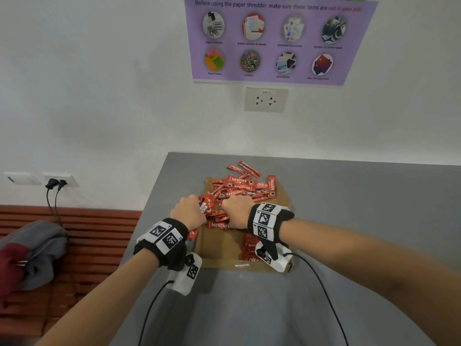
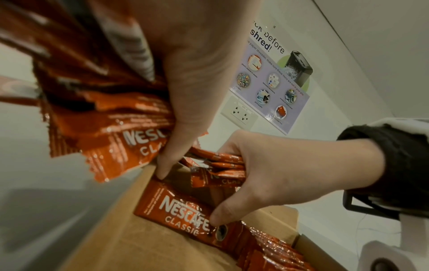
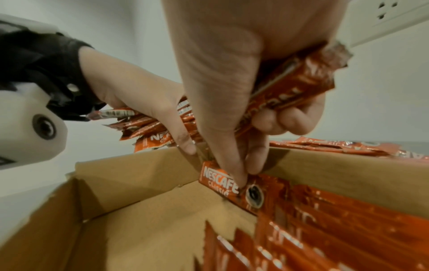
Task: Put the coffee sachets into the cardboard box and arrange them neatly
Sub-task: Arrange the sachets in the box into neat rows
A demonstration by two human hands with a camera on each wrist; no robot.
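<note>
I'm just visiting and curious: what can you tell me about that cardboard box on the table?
The box is plain brown cardboard, open at the top, its flaps folded outward. It sits on the grey table near the left edge. Red sachets stand in a neat row along its right side; the left floor is bare. A loose heap covers its far flap. Both hands, left and right, hold bundles over the far end.

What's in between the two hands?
Red coffee sachets, in the head view: the left hand and right hand each grip some over the box.
</note>
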